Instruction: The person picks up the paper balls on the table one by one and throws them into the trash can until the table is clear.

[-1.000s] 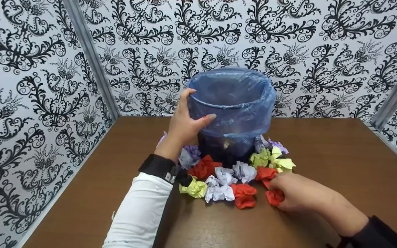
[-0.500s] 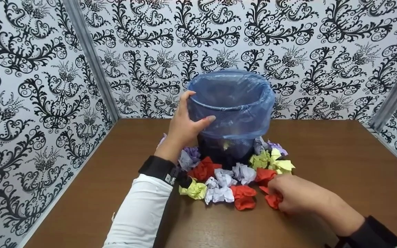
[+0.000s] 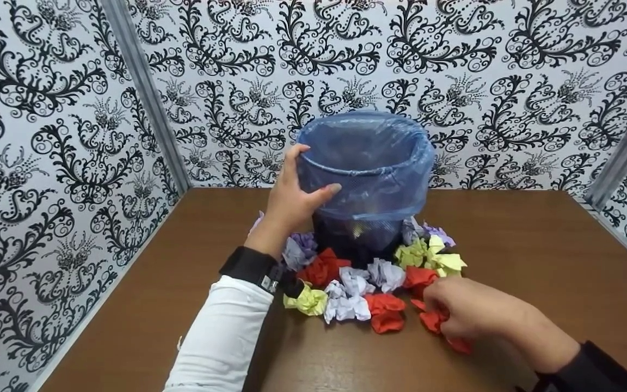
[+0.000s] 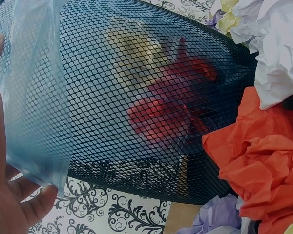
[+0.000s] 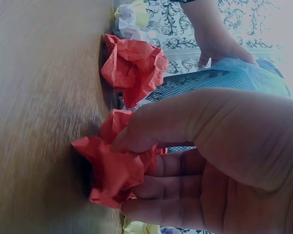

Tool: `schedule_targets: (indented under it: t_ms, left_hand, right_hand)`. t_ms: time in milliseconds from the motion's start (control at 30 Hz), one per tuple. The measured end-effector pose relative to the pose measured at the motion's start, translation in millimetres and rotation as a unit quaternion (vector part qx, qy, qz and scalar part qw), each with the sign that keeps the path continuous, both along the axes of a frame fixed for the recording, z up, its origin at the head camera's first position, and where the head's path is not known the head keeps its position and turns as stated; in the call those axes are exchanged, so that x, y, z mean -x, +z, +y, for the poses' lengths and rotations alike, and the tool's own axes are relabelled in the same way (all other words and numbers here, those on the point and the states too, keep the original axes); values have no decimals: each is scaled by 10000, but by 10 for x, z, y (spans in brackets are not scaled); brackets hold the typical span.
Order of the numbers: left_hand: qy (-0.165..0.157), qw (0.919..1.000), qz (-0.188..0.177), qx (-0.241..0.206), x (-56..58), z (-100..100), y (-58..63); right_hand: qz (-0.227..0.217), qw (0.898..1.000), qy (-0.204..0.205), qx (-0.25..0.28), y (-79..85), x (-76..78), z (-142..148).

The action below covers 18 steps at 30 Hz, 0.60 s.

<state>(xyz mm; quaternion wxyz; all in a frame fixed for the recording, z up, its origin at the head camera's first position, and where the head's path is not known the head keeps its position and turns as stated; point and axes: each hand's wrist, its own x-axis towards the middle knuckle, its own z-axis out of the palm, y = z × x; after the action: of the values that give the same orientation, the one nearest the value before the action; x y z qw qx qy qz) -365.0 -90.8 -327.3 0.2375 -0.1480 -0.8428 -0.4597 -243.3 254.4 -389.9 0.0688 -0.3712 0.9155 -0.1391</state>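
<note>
A black mesh waste bin (image 3: 340, 234) stands on the table, lined with a blue plastic bag (image 3: 379, 190) folded over its rim. My left hand (image 3: 292, 198) grips the bin's upper left side through the bag, thumb in front and fingers round the side. At the right front, my right hand (image 3: 474, 307) is low over the table, its thumb and fingers pinching a crumpled red paper ball (image 5: 117, 170). Part of that ball is hidden behind the thumb in the right wrist view. Red and yellowish crumpled paper (image 4: 158, 119) shows through the mesh inside the bin.
Several crumpled paper balls ring the bin's base: red (image 3: 384, 313), white (image 3: 349, 307), yellow (image 3: 305, 299), green (image 3: 411, 250) and purple (image 3: 440, 233). The brown table (image 3: 194, 337) meets patterned wall panels (image 3: 237, 109) at the back and sides.
The red paper at my right fingers has shifted, and a red piece now shows below the hand. My left hand keeps its grip on the bin.
</note>
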Motion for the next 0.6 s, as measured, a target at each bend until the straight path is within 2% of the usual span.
schedule_targets:
  t_ms: [267,600]
  left_hand:
    - [-5,9999,106,11,9,-4,-33]
    - [-65,9997,245,-3,23,0,-24]
  right_hand:
    - [7,9994,257,222,66,-38,16]
    - [-100,9977,360,563,130,-46,19]
